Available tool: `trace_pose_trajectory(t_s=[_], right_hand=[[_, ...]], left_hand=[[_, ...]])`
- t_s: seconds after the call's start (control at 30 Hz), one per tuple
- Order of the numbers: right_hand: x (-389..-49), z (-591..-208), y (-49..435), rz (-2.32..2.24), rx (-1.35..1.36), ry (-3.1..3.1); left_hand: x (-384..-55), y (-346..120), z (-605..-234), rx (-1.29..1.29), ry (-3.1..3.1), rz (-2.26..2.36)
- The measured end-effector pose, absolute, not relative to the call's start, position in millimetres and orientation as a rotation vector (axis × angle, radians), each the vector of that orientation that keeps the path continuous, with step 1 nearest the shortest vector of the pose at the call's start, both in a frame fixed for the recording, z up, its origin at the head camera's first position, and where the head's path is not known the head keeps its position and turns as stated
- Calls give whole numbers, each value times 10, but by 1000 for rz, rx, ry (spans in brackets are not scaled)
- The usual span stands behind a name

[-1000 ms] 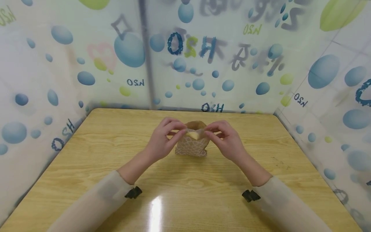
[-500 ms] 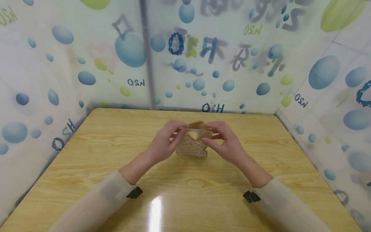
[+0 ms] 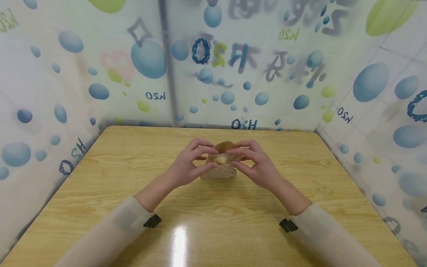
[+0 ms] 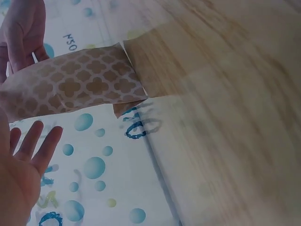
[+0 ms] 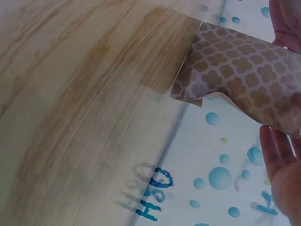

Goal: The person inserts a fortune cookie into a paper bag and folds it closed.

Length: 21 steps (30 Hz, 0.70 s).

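Note:
A small brown paper bag [image 3: 218, 172] with a white lattice pattern stands on the table, its mouth turned up. A pale yellow patch [image 3: 221, 160] shows at the front of the mouth, and the plain brown back panel rises behind. My left hand [image 3: 186, 163] pinches the left side of the rim between thumb and forefinger. At the right side, my right hand [image 3: 261, 163] grips the rim likewise. Both wrist views show the patterned side of the bag [image 4: 84, 84] and its lower edge near the tabletop. Other fingers of my right hand [image 5: 287, 174] extend beside the bag.
The light wood table [image 3: 223, 222] reaches back to a pale curtain-like wall [image 3: 213, 100] printed with blue drops and H2O letters. Similar printed walls stand to the left and right. A bright reflection lies on the table's front part.
The fingers of both hands have shifted inward along the rim. The front of the bag's mouth sits lower, and more of the back panel shows. The bag stays in about the same place.

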State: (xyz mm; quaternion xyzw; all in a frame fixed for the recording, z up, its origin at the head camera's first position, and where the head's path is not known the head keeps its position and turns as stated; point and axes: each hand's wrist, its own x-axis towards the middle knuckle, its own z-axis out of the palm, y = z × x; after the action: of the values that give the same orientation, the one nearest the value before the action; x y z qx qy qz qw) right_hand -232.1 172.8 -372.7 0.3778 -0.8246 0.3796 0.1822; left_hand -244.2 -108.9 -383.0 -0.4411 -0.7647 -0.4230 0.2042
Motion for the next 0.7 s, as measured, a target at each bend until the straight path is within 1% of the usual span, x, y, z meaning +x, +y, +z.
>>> trace_pose_trajectory(t_s=[0.33,0.7], right_hand=[[-2363,-3752,1727,1047,1101,-2289],[-2371,-3774,1738,1071,1067,-2275]], left_hand=[[-2519,-1077,-3875,-1349,-1972,-1087],[-2519,-1098,-3889,-1274,-2002,-1082]])
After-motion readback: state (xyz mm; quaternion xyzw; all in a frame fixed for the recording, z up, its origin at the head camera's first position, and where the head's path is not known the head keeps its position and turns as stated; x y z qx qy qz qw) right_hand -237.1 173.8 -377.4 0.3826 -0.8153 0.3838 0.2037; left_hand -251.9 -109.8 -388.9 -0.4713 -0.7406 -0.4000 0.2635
